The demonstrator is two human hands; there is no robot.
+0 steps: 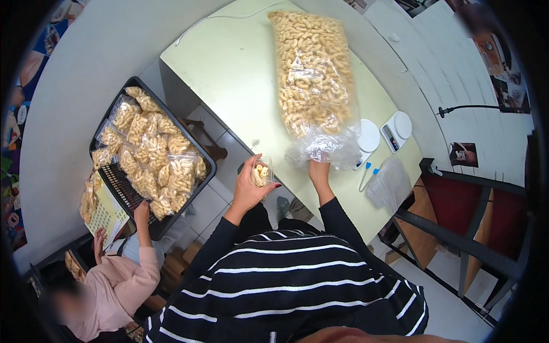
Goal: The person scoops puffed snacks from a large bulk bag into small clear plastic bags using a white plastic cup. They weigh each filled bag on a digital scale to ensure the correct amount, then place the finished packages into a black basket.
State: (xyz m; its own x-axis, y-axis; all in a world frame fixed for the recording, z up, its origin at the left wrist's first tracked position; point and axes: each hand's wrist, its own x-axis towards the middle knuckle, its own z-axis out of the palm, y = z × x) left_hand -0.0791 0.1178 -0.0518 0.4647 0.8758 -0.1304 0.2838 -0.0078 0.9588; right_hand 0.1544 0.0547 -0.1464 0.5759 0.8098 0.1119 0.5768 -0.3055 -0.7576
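Observation:
A clear plastic cup [261,172] with a few pieces of elbow-shaped macaroni in it is held in my left hand [250,185], near the table's edge. My right hand [318,168] reaches into the crumpled mouth of a large clear bag of macaroni [315,77], which lies on the pale table [227,55]. The fingers are hidden by the plastic, so whether they hold anything does not show. Right of that bag are a white kitchen scale [368,136], a pair of blue-tipped tongs [363,179] and a stack of flat clear bags [389,185].
A second scale [396,131] stands at the table's right side. To the left, a black plastic crate [205,172] holds several small macaroni bags [156,150]. A person in pink [124,287] sits beside it with one hand at its rim, near a yellow sheet [105,210].

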